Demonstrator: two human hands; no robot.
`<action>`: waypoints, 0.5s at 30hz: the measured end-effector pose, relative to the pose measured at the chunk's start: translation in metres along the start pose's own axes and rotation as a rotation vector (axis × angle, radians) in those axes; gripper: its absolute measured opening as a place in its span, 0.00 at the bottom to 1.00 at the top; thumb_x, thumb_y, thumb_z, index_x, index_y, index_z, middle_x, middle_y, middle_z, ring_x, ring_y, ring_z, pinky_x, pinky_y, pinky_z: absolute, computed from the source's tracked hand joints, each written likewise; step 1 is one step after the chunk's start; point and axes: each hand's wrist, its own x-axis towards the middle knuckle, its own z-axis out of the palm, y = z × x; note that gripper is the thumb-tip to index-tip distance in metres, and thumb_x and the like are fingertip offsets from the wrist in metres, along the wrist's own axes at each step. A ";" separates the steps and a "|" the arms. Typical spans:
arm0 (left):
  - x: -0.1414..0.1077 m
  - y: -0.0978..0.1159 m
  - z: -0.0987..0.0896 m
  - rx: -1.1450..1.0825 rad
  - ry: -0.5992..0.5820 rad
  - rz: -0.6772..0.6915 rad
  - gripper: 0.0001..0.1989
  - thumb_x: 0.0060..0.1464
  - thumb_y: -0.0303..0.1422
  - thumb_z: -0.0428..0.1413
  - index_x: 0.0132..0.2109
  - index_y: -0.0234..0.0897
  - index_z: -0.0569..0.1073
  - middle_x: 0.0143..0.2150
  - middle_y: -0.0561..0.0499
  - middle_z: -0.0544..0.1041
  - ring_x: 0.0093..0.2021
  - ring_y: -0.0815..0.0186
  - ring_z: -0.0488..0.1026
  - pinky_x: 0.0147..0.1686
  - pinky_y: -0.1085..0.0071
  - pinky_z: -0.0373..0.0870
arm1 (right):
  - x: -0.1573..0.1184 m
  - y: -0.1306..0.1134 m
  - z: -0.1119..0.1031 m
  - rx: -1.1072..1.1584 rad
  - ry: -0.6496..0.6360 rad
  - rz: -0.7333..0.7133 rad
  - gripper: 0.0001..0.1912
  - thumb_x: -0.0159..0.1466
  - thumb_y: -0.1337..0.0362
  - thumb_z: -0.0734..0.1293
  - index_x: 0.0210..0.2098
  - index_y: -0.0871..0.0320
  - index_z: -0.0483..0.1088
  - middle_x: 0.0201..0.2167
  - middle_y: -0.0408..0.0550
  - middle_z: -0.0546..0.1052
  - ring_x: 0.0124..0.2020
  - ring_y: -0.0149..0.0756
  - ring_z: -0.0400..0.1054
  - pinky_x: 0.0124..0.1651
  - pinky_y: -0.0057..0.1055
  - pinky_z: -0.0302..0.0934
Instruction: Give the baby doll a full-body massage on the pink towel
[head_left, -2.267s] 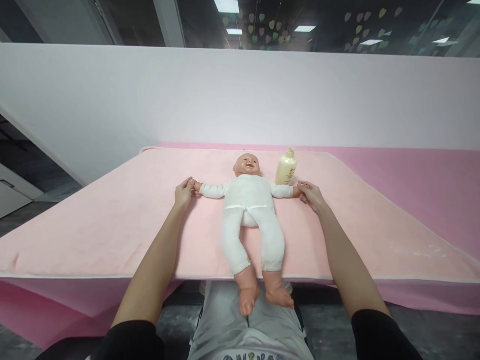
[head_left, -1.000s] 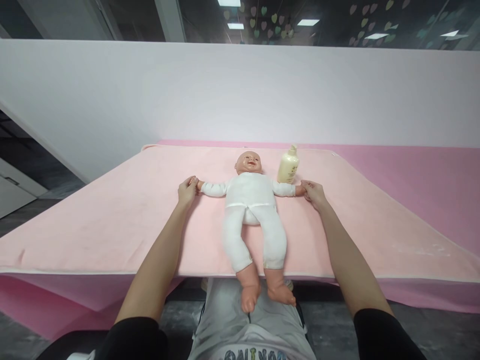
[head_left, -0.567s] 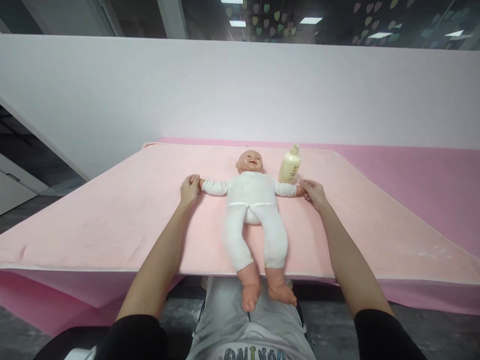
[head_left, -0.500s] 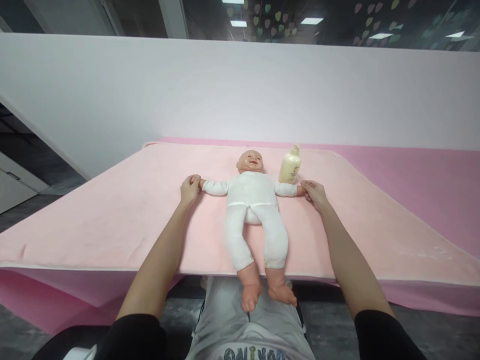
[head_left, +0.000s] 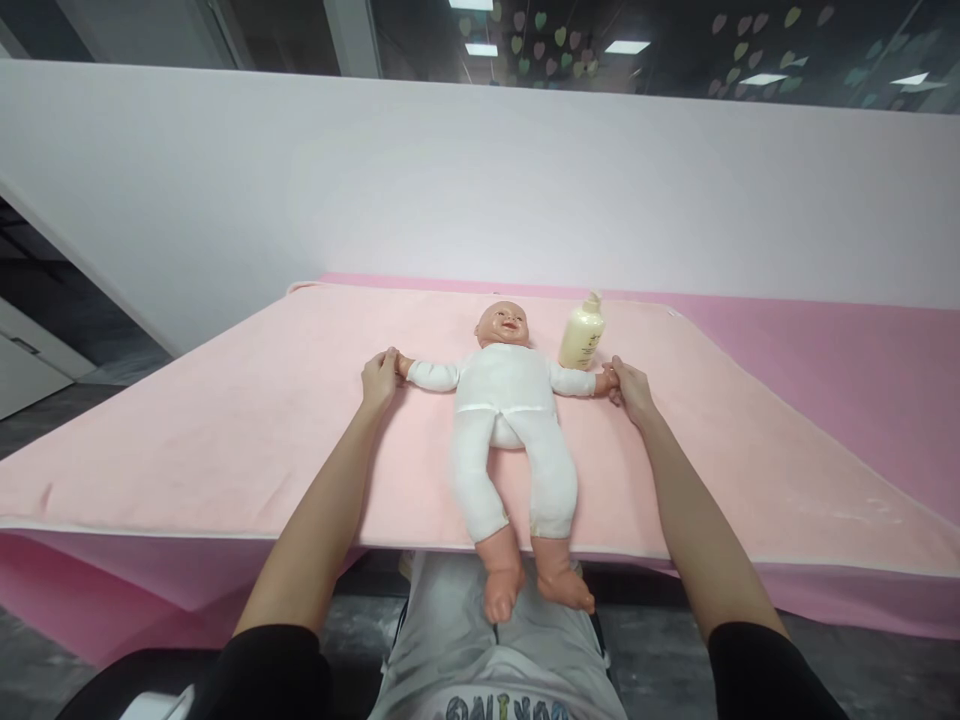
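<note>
A baby doll (head_left: 506,385) in white clothing lies on its back on the pink mat, arms stretched out sideways, bare feet past the mat's front edge. My left hand (head_left: 380,378) pinches the doll's hand on the left side. On the other side, my right hand (head_left: 630,388) has its fingers closed round the doll's other hand. A pale yellow pump bottle (head_left: 582,332) stands just behind the doll's arm on the right, untouched by either hand.
The pink mat (head_left: 187,430) covers the table, with darker pink cloth (head_left: 847,370) showing at the right and along the front. Behind it rises a white wall (head_left: 480,180). My legs in grey trousers (head_left: 450,640) are below the front edge.
My right hand's fingers have shifted slightly on the doll's hand, showing more of it. My left hand's fingers have moved a little too. The doll's body and the bottle rest as before.
</note>
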 end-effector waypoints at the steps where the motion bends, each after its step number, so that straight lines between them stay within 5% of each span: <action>1: -0.001 0.001 0.000 0.008 -0.010 0.003 0.20 0.51 0.45 0.50 0.39 0.32 0.74 0.32 0.45 0.75 0.29 0.64 0.71 0.24 0.71 0.69 | 0.000 0.000 0.000 -0.001 -0.004 -0.001 0.20 0.54 0.49 0.68 0.33 0.61 0.70 0.13 0.39 0.65 0.10 0.23 0.53 0.11 0.21 0.46; 15: 0.008 -0.007 0.000 0.110 0.050 -0.007 0.12 0.49 0.37 0.51 0.36 0.35 0.74 0.36 0.44 0.76 0.35 0.61 0.73 0.30 0.69 0.70 | -0.002 -0.002 0.001 -0.091 0.004 0.015 0.14 0.58 0.56 0.65 0.24 0.60 0.64 0.08 0.38 0.61 0.08 0.24 0.53 0.11 0.20 0.45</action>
